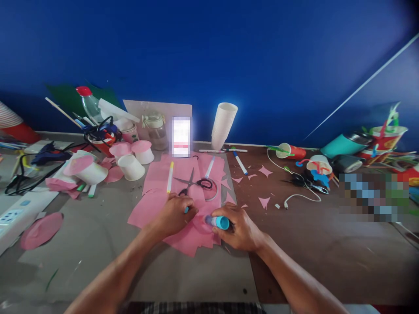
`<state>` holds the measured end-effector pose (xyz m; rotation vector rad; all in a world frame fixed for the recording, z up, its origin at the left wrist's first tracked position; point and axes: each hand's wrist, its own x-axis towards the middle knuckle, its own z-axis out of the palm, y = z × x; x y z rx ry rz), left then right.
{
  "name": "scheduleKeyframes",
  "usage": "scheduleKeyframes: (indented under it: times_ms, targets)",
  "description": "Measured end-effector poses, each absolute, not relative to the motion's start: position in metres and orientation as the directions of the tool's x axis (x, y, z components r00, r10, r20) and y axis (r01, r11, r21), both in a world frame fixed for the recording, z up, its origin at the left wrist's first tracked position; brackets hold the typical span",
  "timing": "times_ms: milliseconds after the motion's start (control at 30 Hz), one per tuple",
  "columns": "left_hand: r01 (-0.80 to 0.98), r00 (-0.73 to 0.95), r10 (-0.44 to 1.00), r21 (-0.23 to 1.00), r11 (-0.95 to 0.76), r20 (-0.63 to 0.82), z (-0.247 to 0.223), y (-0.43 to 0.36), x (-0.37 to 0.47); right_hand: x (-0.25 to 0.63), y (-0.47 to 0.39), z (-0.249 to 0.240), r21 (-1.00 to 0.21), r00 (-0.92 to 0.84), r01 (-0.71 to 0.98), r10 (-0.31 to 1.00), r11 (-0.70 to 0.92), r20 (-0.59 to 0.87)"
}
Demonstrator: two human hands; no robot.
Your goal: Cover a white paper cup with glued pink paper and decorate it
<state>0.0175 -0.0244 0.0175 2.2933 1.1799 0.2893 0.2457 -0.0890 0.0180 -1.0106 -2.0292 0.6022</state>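
Observation:
My right hand [238, 229] is wrapped round a turquoise glue stick [222, 222], its clear end tilted left over pink paper. In my left hand [175, 213] the fingers are curled round a small blue cap [186, 209], just left of the glue stick. Beneath both hands lie overlapping pink paper sheets [147, 209]. Open-bladed scissors [191, 182] rest on the paper beyond my hands, with a yellow marker [170, 178] to their left and a pale marker [210, 167] to their right.
White cups [131, 167] with pink paper stand at the left. A tall cup stack [224, 126] and a glass jar [156, 131] are at the back. Pink scraps [264, 202], a white cable [304, 198] and a red cup [296, 152] lie right.

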Motion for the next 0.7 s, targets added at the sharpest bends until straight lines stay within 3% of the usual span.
scheduleKeyframes:
  times_ms: [133,267,433,700]
  targets:
    - [0.669,0.544,0.839,0.604,-0.432,-0.003,0.017,-0.024,0.017,0.251,-0.092,0.019,-0.833,-0.225,0.324,0.891,0.449,0.393]
    - [0.647,0.486,0.872,0.646,-0.405,0.06,0.015,-0.022,0.015,0.259,-0.087,0.018,-0.976,0.081,-0.031,0.973,0.218,0.215]
    - [0.647,0.393,0.9,0.64,-0.415,0.187,0.012,-0.019,0.014,0.26,-0.075,0.022,-0.859,0.198,-0.504,0.98,0.096,-0.007]
    - [0.667,0.339,0.91,0.622,-0.41,0.237,0.008,-0.015,0.013,0.259,-0.068,0.024,-0.751,0.073,-0.66,0.994,-0.013,-0.081]
